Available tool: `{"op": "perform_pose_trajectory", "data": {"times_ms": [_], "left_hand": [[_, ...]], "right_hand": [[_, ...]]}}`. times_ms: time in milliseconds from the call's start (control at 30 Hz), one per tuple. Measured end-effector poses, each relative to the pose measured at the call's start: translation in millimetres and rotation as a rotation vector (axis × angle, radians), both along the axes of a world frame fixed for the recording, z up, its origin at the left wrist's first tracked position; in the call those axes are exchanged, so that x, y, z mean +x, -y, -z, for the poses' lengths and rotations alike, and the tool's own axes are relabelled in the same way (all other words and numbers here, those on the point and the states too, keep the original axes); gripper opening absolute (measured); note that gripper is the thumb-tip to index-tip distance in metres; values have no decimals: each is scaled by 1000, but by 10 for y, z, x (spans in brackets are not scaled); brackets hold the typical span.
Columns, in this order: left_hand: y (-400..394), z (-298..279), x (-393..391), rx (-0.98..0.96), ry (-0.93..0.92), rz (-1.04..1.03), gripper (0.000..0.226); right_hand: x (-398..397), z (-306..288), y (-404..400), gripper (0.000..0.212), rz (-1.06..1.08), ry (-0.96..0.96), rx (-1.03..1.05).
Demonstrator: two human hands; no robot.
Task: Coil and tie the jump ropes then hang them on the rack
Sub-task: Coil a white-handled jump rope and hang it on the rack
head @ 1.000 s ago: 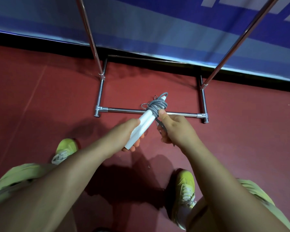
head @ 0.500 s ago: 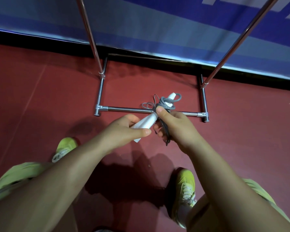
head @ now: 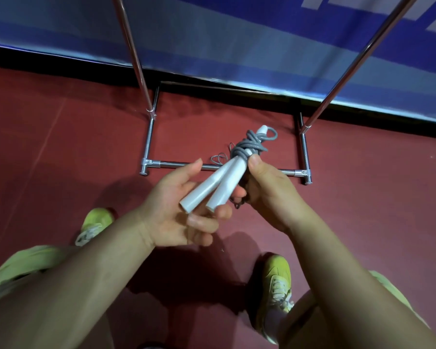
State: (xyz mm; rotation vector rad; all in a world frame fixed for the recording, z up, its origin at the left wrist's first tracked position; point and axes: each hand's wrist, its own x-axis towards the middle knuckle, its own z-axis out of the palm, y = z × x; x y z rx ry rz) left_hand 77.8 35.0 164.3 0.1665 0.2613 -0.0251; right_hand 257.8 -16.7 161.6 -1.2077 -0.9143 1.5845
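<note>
Gripping the jump rope [head: 239, 159] beside its grey coils, the right hand [head: 267, 192] holds it above the rack [head: 303, 157] base; the left hand [head: 176, 210], fingers loosely spread, cradles the white handles.

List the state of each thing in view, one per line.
Jump rope handles: side by side, held above the floor.
Grey cord: wound round the handles' far ends.
Left hand: fingers relaxed, cradling the handles.
Right hand: pinching the bundle below the wrap.
Rack: standing on the floor, nothing hung on its visible bars.
</note>
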Motion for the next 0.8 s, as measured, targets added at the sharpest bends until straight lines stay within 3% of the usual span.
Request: {"op": "perform_pose_trajectory", "data": {"times_ms": [100, 267, 367, 700, 800], "left_hand": [[-25, -3, -3, 69, -79, 54, 49], [22, -165, 79, 331, -537, 10, 29], [51, -167, 123, 500, -697, -3, 22], [80, -139, 171, 751, -849, -19, 16], [80, -78, 171, 936, -908, -1, 14]], "right_hand": [[10, -1, 2, 52, -33, 84, -16], [55, -3, -6, 50, -73, 164, -147], [81, 10, 3, 46, -29, 285, -232], [46, 78, -1, 50, 97, 552, -199], [-6, 93, 10, 50, 89, 556, -196]]}}
